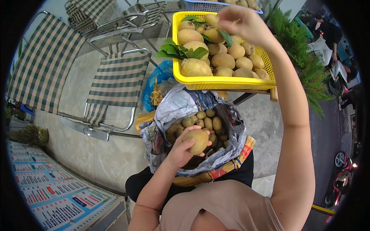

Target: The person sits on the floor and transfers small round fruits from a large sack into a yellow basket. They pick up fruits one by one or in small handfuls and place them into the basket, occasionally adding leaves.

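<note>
My left hand (185,147) is closed around a brown, oval sapodilla-like fruit (197,141), above a newspaper-lined sack (173,104). Inside the sack lie several smaller brown fruits (208,122). My right hand (240,21) is raised over the back right of a yellow plastic basket (225,86), slightly blurred, its fingers bent near a fruit; whether they touch or hold anything I cannot tell. Larger fruits (195,67) fill the basket, some with green leaves (185,52) on them.
Left of the sack, a blue plastic bag (148,95) holds yellowish scraps. Checkered folding chairs (115,80) stand further left, a printed menu board (55,187) at the lower left. A blue basket (199,6) of fruit is behind the yellow one. Feathery green plants (300,52) and a street lie right.
</note>
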Motion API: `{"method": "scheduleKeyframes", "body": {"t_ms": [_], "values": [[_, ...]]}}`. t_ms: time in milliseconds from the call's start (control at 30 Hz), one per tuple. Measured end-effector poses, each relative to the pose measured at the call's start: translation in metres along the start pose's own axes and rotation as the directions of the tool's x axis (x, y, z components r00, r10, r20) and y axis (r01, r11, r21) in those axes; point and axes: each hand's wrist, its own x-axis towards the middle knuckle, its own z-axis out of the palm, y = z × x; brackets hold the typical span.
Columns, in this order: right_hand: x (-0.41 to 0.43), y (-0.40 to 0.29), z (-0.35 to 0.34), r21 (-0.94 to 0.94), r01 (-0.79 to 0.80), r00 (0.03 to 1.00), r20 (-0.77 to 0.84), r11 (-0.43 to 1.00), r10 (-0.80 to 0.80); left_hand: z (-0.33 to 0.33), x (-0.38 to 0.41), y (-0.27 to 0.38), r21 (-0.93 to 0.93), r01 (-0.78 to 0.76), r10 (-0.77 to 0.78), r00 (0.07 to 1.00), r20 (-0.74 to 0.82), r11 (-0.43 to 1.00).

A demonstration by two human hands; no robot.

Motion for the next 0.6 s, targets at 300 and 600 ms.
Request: {"method": "scheduleKeyframes", "body": {"t_ms": [300, 600], "values": [[0.039, 0.151, 0.014, -0.566, -0.089, 0.994, 0.006, 0.82, 0.113, -0.001, -0.008, 0.018, -0.048, -0.102, 0.096, 0.989, -0.112, 0.994], [-0.031, 0.052, -0.046, 0.699, -0.08, 0.996, 0.078, 0.711, 0.036, -0.012, -0.014, 0.025, -0.079, -0.144, 0.122, 0.964, -0.237, 0.986]]}}
